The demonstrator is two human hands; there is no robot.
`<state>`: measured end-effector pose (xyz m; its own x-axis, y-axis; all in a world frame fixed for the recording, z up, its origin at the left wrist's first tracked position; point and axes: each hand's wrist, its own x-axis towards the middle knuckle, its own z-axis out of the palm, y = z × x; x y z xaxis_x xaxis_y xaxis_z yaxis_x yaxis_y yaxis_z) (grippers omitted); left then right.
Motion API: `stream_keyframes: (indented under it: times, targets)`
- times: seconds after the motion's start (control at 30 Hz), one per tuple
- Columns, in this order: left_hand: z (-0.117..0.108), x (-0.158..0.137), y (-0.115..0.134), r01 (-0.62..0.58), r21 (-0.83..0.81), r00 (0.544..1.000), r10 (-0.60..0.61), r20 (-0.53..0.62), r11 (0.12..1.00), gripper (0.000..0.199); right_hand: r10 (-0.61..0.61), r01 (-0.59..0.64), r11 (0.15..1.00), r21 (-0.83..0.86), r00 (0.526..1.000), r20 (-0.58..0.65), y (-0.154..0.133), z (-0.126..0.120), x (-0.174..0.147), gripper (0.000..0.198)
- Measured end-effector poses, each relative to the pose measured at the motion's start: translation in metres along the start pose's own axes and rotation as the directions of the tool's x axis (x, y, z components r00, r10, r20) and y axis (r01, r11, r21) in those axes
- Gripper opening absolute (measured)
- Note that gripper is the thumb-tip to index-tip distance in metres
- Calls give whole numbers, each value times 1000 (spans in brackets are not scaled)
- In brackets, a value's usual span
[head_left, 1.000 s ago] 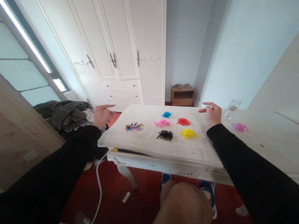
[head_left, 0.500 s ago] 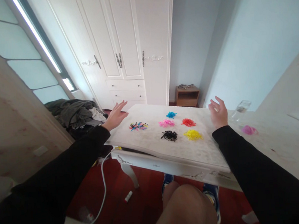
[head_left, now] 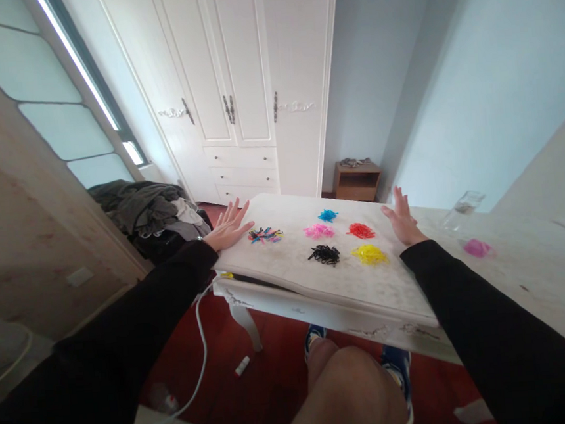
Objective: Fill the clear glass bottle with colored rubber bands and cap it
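My left hand (head_left: 228, 228) is at the table's left edge with its fingers spread and nothing in it. Just right of it lies a pile of mixed-colour small bands (head_left: 265, 234). My right hand (head_left: 402, 218) is by the right part of the white table (head_left: 287, 264), fingers stretched out and bare. Between the hands are separate piles: blue bands (head_left: 327, 215), pink bands (head_left: 319, 230), red bands (head_left: 361, 231), black bands (head_left: 324, 254) and yellow bands (head_left: 370, 254). The red and yellow piles are nearest to my right hand.
Right of my right arm stand a clear glass (head_left: 465, 208) and a pink-purple lump (head_left: 477, 248). A heap of clothes (head_left: 148, 210) lies beyond my left arm. A white cable (head_left: 202, 338) hangs at the table's left front corner. A wardrobe (head_left: 244, 57) stands behind.
Both hands have opened out flatter, with fingers more spread. My left hand has come down at the table edge. The view has shifted slightly; the piles stay put.
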<state>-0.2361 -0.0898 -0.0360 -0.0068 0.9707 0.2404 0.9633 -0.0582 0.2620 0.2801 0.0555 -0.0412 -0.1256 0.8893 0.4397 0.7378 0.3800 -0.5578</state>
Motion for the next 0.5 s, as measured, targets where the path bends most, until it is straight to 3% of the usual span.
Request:
stream_keyframes:
  times: [0.3, 0.43, 0.5]
  targets:
    - [1, 0, 3, 17, -38, 1000, -17, -4, 999, 84, 35, -35, 999, 35, 999, 10, 10, 5, 8, 84]
    - [-1, -3, -1, -95, -111, 995, 90, -53, 989, 79, 14, -14, 999, 31, 1000, 2, 11, 6, 7, 82]
    - [-3, -5, -3, -202, -134, 976, 188, -107, 970, 66, -6, 7, 999, 33, 1000, -23, 12, 8, 6, 80]
